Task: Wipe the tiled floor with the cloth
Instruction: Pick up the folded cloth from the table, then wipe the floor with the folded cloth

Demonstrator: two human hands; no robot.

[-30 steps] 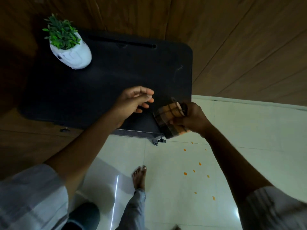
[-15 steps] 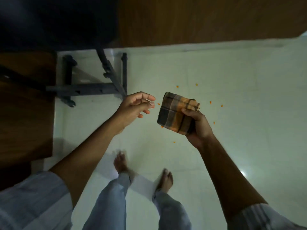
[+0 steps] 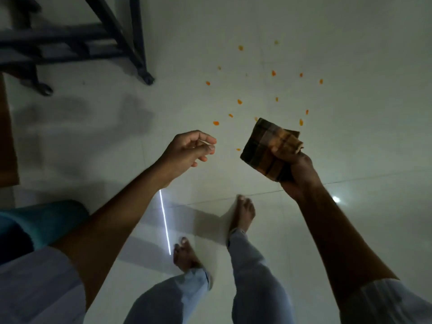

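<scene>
Cloth (image 3: 268,150): folded plaid square, brown and orange, held in the air above the floor, not touching it
Right hand (image 3: 295,170): grip clenched round the lower right corner of the cloth, thumb on its face
Left hand (image 3: 187,149): beside the cloth and apart from it, fingers loosely curled, grip released and holding nothing
Floor (image 3: 350,66): pale glossy tiles, one grout line running across just beyond the forward foot
Spots (image 3: 239,101): small orange flecks scattered on the tile beyond both hands, a few just past the cloth's far edge
Open room: bare tile spreads to the right and far side of the spots
Frame (image 3: 131,43): dark metal legs standing at upper left, well apart from the spots
Feet (image 3: 243,213): bare, on the tile below the hands, one ahead of the other
</scene>
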